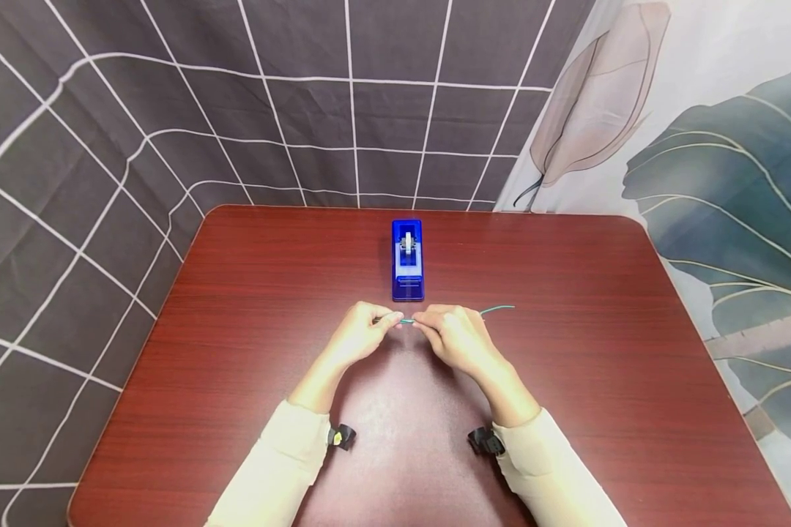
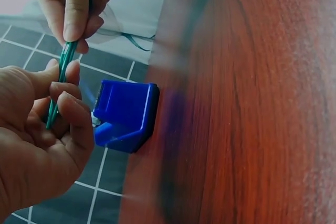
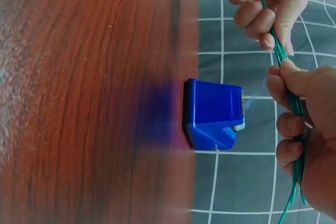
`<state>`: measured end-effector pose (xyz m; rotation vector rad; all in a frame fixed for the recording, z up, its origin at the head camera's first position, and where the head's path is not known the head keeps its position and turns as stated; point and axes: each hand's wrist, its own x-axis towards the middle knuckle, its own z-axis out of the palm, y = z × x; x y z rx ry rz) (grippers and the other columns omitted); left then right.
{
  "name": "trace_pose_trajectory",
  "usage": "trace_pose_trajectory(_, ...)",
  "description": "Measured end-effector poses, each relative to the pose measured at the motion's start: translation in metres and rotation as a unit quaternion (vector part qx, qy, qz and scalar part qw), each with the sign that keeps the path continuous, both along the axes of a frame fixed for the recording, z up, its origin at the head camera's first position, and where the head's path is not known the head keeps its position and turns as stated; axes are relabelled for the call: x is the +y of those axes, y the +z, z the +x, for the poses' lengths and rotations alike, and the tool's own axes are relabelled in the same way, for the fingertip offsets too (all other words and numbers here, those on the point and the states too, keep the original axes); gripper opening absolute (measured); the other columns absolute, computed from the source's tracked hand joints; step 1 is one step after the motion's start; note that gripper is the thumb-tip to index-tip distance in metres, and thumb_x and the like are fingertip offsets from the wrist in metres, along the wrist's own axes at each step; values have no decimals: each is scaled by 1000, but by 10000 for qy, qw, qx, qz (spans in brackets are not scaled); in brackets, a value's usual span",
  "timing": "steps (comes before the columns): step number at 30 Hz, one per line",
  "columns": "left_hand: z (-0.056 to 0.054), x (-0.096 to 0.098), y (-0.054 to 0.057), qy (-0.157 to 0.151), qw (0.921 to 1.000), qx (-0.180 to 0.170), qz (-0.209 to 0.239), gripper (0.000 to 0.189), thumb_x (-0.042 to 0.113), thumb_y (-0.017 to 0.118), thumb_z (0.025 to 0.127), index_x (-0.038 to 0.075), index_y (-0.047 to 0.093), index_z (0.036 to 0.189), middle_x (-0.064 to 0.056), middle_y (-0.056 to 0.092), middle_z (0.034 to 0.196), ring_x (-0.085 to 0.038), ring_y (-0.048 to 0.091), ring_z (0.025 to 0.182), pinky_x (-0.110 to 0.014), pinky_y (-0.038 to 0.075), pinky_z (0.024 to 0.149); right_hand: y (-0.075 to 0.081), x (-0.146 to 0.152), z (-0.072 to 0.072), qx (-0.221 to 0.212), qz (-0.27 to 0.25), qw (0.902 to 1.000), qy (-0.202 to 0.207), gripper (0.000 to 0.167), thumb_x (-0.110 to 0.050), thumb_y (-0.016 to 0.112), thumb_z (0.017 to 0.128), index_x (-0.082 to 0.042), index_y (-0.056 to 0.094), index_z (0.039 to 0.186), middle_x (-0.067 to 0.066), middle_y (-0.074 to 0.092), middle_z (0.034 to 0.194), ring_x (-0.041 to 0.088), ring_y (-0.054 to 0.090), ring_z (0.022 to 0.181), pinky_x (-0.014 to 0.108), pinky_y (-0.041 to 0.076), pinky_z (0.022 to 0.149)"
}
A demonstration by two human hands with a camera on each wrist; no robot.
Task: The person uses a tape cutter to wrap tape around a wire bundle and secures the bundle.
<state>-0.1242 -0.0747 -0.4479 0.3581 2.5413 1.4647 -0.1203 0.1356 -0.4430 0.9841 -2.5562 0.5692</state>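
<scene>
Far left: dark checked curtain (image 1: 303, 110), hanging beside and behind the bench (image 1: 600, 366). Left arm, in a pale sleeve (image 1: 270, 468), comes in from the near side and angles inward; small black camera (image 1: 343, 437) at its inner wrist. Left hand (image 1: 359, 333) is raised above the bench, thumb and forefinger pinching the green wires (image 1: 406, 320), remaining fingers curled in.

Centre: the wires form a slim bundle spanning the narrow gap between the two hands. Blue tape dispenser (image 1: 409, 271) stands on the bench just beyond that gap, apart from both hands.

Right hand (image 1: 458, 337) mirrors the left, forearm angled inward. Thumb presses the bundle against the forefinger; other fingers curl round it. In the right wrist view the wires run along the palm and splay below it. A loose end extends to the right of this hand. Far right: leaf-patterned curtain (image 1: 718, 183).
</scene>
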Motion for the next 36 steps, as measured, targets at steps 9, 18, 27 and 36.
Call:
trace_pose_trajectory(9,3,2,0,325,9993,43,179,19,19,68,98,4,80,99,-13,66,66,-6,48,51,-23,39,49,4,-2,0,-270,-76,9996,-104,6,-17,74,91,-15,79,95,-5,67,75,15,62,60,36,50,53)
trace_pose_trajectory(18,6,5,-5,382,9920,1205,75,10,11,73,92,6,82,93,-1,73,80,-8,54,66,-27,46,61,10,-3,1,-917,-183,9953,-250,9,-17,69,95,-13,78,96,-4,68,79,14,62,65,39,52,59)
trace_pose_trajectory(27,7,7,-8,414,9830,1785,130,8,8,74,91,4,81,89,0,66,72,-6,47,59,-24,42,54,10,-4,1,-799,-274,9962,-207,6,-14,72,93,-13,77,92,-5,63,73,13,56,61,37,49,54)
trace_pose_trajectory(36,8,5,-11,389,9818,1843,222,8,8,74,91,4,81,92,0,66,73,-6,49,60,-25,44,55,2,-3,-2,-221,-385,9990,-17,4,-12,73,90,-13,76,88,-4,62,72,14,56,57,36,46,50)
